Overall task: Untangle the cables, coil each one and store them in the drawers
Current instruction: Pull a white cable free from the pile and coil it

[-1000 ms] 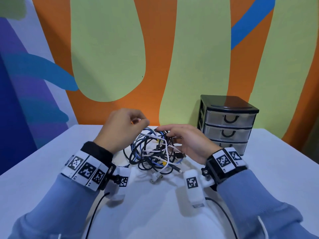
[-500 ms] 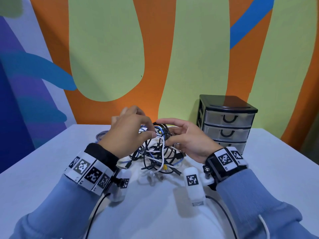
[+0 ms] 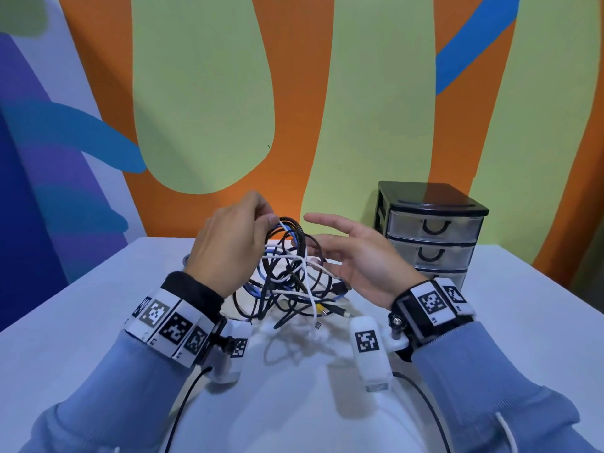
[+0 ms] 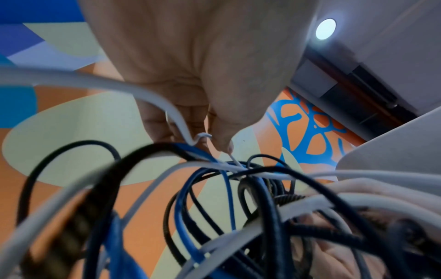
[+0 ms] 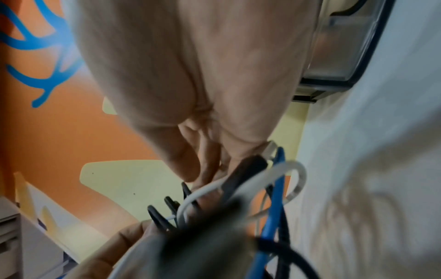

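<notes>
A tangle of black, white and blue cables (image 3: 287,276) hangs over the white table (image 3: 98,322), its lower loops and plugs still lying on the surface. My left hand (image 3: 235,243) pinches the top strands of the bundle and holds them up; the left wrist view shows the cables (image 4: 214,188) gathered under its fingertips. My right hand (image 3: 356,253) is just right of the tangle, fingers spread and straight, touching the outer loops. In the right wrist view the cables (image 5: 262,198) lie against the fingers (image 5: 205,169).
A small black drawer unit (image 3: 431,230) with three clear drawers, all closed, stands at the back right of the table, close behind my right hand. A painted orange, green and blue wall runs along the table's far edge.
My left hand has lifted the top of the bundle higher off the table. My right hand has let go of the strands it pinched and has opened, fingers spread.
</notes>
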A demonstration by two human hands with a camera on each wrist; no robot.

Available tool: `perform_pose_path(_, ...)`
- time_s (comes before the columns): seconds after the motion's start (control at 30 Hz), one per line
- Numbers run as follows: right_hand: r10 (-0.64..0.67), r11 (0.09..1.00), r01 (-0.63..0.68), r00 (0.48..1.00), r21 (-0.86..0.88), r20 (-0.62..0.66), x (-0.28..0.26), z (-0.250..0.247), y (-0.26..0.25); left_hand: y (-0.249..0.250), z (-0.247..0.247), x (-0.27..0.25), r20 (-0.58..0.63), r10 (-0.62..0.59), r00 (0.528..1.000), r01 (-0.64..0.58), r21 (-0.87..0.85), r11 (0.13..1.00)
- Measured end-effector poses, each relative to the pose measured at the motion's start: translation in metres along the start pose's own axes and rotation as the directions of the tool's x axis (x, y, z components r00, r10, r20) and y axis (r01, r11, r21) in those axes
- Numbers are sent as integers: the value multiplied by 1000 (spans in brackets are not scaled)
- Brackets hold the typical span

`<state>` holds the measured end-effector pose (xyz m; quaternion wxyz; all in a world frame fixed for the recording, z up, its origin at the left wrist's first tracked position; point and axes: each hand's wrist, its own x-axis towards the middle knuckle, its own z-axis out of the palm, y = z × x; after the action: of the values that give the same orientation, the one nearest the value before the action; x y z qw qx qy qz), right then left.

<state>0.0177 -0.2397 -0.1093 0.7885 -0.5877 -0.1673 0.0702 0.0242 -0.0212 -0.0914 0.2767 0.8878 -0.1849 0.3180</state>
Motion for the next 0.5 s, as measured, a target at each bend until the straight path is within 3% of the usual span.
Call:
perform_pose_path(0.33, 1, 999, -1, 1000, -50, 10, 1, 8, 6, 1, 1, 0, 38, 11, 999, -10, -20, 1000)
perform_pose_path(0.4, -47, 984, 40, 998, -174, -37, 0, 12, 5, 0, 1, 1, 34, 9, 999, -6, -92, 996)
perform_pose_path(0.5, -164, 900, 126, 985, -417, -56, 1, 17, 5, 6, -2, -2, 155, 87, 984, -36, -305, 952)
